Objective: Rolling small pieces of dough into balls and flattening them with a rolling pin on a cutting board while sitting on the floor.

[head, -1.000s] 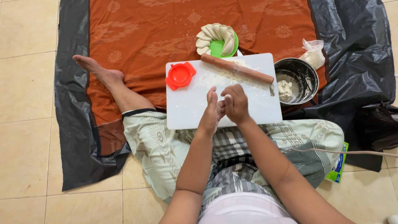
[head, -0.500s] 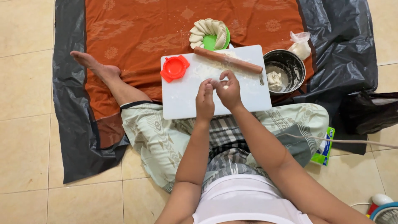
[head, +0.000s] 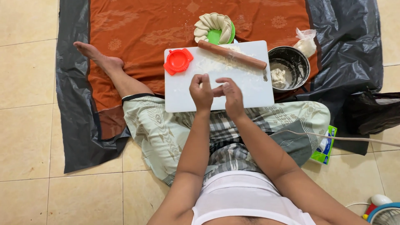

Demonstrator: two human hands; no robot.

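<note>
My left hand point(head: 201, 91) and my right hand point(head: 230, 95) are close together over the near half of a white cutting board point(head: 254, 93). Both pinch a small pale piece of dough point(head: 203, 85) that shows between the fingers. On the board's far left corner lies a red round dumpling mould point(head: 178, 61). A wooden rolling pin point(head: 232, 54) rests diagonally across the floured far edge. Behind the board a green plate point(head: 215, 28) carries several folded dumplings.
A metal bowl point(head: 289, 67) with a lump of dough stands right of the board, a small plastic bag point(head: 305, 42) behind it. An orange cloth point(head: 141, 29) lies on black plastic sheeting point(head: 71, 108) over tiled floor. A green packet point(head: 324, 146) lies by my right knee.
My hands have slid a little toward the near edge of the board, still held together on the dough. The view has shifted slightly; nothing else on the board has moved.
</note>
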